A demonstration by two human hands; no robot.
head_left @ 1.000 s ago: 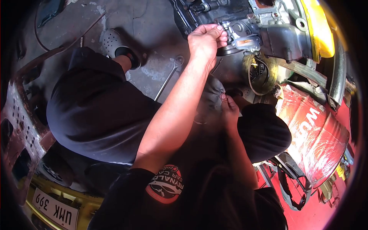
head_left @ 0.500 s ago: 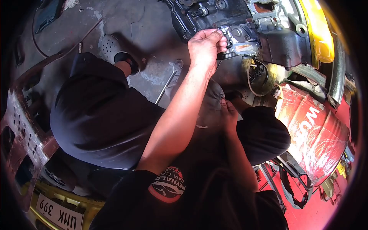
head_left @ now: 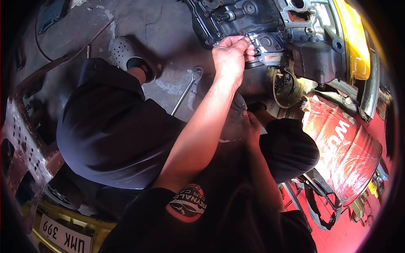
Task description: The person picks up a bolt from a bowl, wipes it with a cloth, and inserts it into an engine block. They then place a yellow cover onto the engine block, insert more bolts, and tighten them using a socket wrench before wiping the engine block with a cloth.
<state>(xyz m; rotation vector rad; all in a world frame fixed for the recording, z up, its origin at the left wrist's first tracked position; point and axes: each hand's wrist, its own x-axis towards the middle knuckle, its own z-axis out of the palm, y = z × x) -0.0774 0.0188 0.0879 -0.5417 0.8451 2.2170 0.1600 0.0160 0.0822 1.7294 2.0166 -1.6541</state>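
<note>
My left hand (head_left: 231,58) reaches out to an engine, its thumb and fingers pinched together at the edge of a metal housing (head_left: 266,42). What the fingertips hold there I cannot make out. Just below the housing, a ribbed pulley (head_left: 254,64) is partly covered by the hand. Lower down and nearer my body, my right hand (head_left: 251,125) has its fingers closed on the edge of a thin dark grey sheet (head_left: 233,126). My left forearm hides part of that sheet. The dark engine block (head_left: 249,23) lies beyond my hands.
A ratchet wrench (head_left: 185,92) lies on the concrete floor between my legs. A round yellowish container (head_left: 278,90) stands below the engine. To the right is a red drum (head_left: 337,139); at left, a rusty metal frame (head_left: 25,135) and a licence plate (head_left: 65,234).
The engine appears slightly lower and farther right in view. My left hand has shifted the same way, still pinched at the housing. My right hand stays nearly in place on the sheet.
</note>
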